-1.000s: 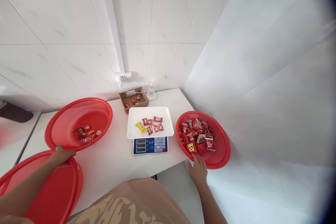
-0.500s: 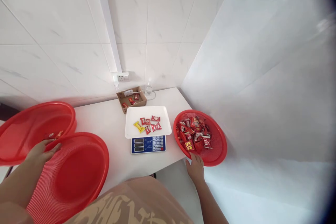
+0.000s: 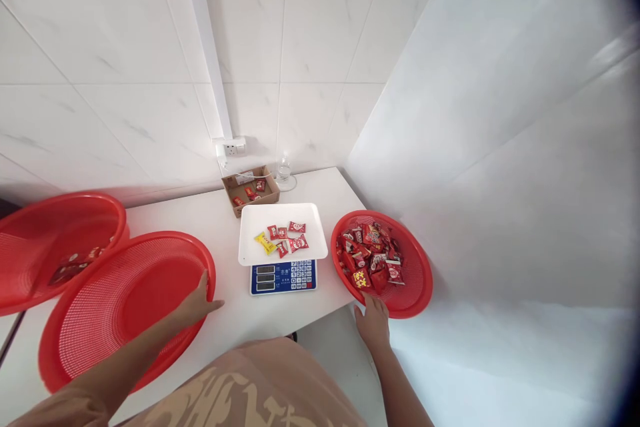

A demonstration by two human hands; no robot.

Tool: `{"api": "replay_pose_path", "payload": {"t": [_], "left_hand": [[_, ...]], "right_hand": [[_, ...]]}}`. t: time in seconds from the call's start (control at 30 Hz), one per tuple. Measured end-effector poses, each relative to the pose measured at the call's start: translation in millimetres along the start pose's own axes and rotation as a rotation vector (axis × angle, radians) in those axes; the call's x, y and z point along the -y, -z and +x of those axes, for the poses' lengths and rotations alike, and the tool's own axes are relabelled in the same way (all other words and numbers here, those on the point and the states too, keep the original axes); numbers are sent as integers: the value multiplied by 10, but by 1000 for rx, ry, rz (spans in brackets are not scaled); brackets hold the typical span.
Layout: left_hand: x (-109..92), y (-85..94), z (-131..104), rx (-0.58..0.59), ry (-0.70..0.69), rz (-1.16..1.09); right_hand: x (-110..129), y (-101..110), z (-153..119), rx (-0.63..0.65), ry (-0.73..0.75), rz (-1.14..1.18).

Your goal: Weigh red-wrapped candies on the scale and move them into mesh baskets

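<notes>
My left hand reaches across a red mesh basket to its right rim, thumb and fingers spread apart against the edge. No candy shows in this basket. On the right, my right hand is closed over the near rim of another red basket, which holds a heap of wrapped candies, mostly red. Between the hands stands a digital scale with a white tray on top. Several red candies and a yellow-wrapped candy lie on the tray.
At the left, a further red basket with some dark red packets stands behind the nearer one. A small cardboard box with red candies and a clear glass object sit by the tiled wall. A wall socket is above.
My left hand has moved from the left rim to the right rim of the nearer left basket, which has shifted away from me. The far left basket has slid left. My right hand has stayed put.
</notes>
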State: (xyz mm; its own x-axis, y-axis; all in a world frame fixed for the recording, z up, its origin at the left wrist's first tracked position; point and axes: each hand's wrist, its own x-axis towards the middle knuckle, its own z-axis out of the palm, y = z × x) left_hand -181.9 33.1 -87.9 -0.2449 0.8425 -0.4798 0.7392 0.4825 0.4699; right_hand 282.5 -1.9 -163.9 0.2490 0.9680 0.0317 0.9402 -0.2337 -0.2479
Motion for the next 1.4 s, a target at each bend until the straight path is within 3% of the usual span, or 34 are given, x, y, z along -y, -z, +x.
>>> {"api": "replay_pose_path", "payload": {"t": [0.13, 0.23, 0.3, 0.37, 0.43, 0.5, 0.63, 0.77, 1.03, 1.3, 1.4], "left_hand": [[-192, 35, 51, 171, 26, 42], [-276, 126, 170, 113, -48, 62], [-351, 128, 230, 14, -137, 108], [-486, 82, 269, -84, -268, 168], [-696, 14, 307, -110, -431, 229], [-960, -58, 370, -40, -556, 301], [-1454, -179, 585, 112, -641, 424], [-1691, -276, 786, 166, -701, 471], [-1628, -267, 885, 69, -603, 510], [-1445, -132, 730, -19, -542, 505], [-1396, -115, 702, 2, -478, 506]], "right_hand": [[18, 18, -5, 13, -6, -6], [36, 42, -10, 21, -20, -8], [49, 58, -14, 21, -20, -6], [61, 69, -16, 21, -13, -1], [71, 73, -15, 20, -16, 0], [76, 72, -13, 20, -27, -1], [75, 69, -9, 25, -34, 13], [82, 82, -11, 23, -40, 20], [138, 129, -17, 10, -63, 12], [129, 131, -10, 25, -43, 0], [129, 132, -7, 32, -44, -3]]}}
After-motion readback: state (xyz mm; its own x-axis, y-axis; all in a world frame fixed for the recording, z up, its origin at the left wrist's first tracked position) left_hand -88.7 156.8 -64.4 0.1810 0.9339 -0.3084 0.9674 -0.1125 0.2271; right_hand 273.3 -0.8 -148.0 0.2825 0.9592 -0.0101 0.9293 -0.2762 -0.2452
